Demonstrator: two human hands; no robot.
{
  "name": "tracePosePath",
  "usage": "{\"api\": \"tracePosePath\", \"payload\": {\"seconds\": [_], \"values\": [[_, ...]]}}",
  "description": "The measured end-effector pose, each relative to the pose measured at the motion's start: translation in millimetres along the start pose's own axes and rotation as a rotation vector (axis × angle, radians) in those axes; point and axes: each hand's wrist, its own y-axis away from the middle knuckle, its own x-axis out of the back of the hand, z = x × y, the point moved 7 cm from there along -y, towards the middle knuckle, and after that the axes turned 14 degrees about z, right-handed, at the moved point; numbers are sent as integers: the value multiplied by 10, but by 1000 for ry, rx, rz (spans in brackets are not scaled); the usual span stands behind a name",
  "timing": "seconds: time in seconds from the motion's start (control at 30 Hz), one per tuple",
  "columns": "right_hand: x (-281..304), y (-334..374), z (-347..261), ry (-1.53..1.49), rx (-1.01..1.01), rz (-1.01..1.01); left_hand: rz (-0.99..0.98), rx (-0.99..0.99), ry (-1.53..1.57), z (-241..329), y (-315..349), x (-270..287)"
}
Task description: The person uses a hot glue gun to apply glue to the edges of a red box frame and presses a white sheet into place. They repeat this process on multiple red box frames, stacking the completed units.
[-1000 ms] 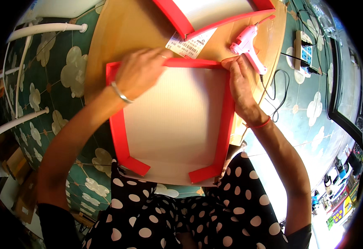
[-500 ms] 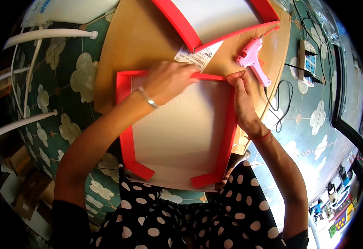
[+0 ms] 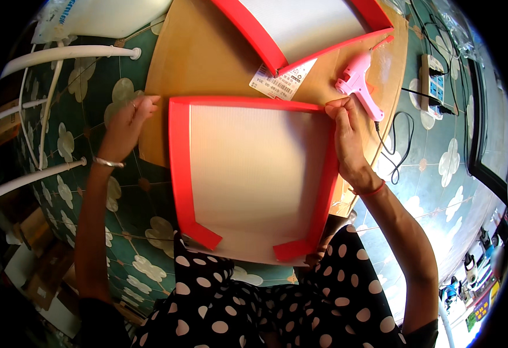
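Head view shows a red-walled tray [image 3: 254,180] lying squarely in front of the person, its far part over a brown board [image 3: 196,58] and its near end at the patterned trousers [image 3: 207,290]. From the right hand [image 3: 347,134], the tray stretches left and nearward: thumb and fingers pinch its far right corner. The left hand [image 3: 125,129] is off the tray, just left of its far left corner, with fingers bunched together; whether anything small sits between them I cannot tell. The two hands thus flank the far wall, and only the right one touches it.

Side walls run near to far, ending in a left flap [image 3: 207,236] and a right flap [image 3: 289,250] folded inward along the near side, with a gap between. The outline looks almost square, so no long axis stands out.

A pink glue gun [image 3: 355,76] lies just beyond the right hand, much nearer to it than to the left, with its nozzle toward the far right and its handle slanting nearward. A second red-walled tray [image 3: 306,29] sits farther away.
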Motion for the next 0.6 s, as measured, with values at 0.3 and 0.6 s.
{"api": "tracePosePath", "payload": {"seconds": [0.3, 0.6], "values": [[388, 138, -30, -86, -44, 171, -89, 280, 405, -237, 1173, -404], [538, -6, -46, -40, -19, 221, -260, -636, -286, 373, 1676, -308]]}}
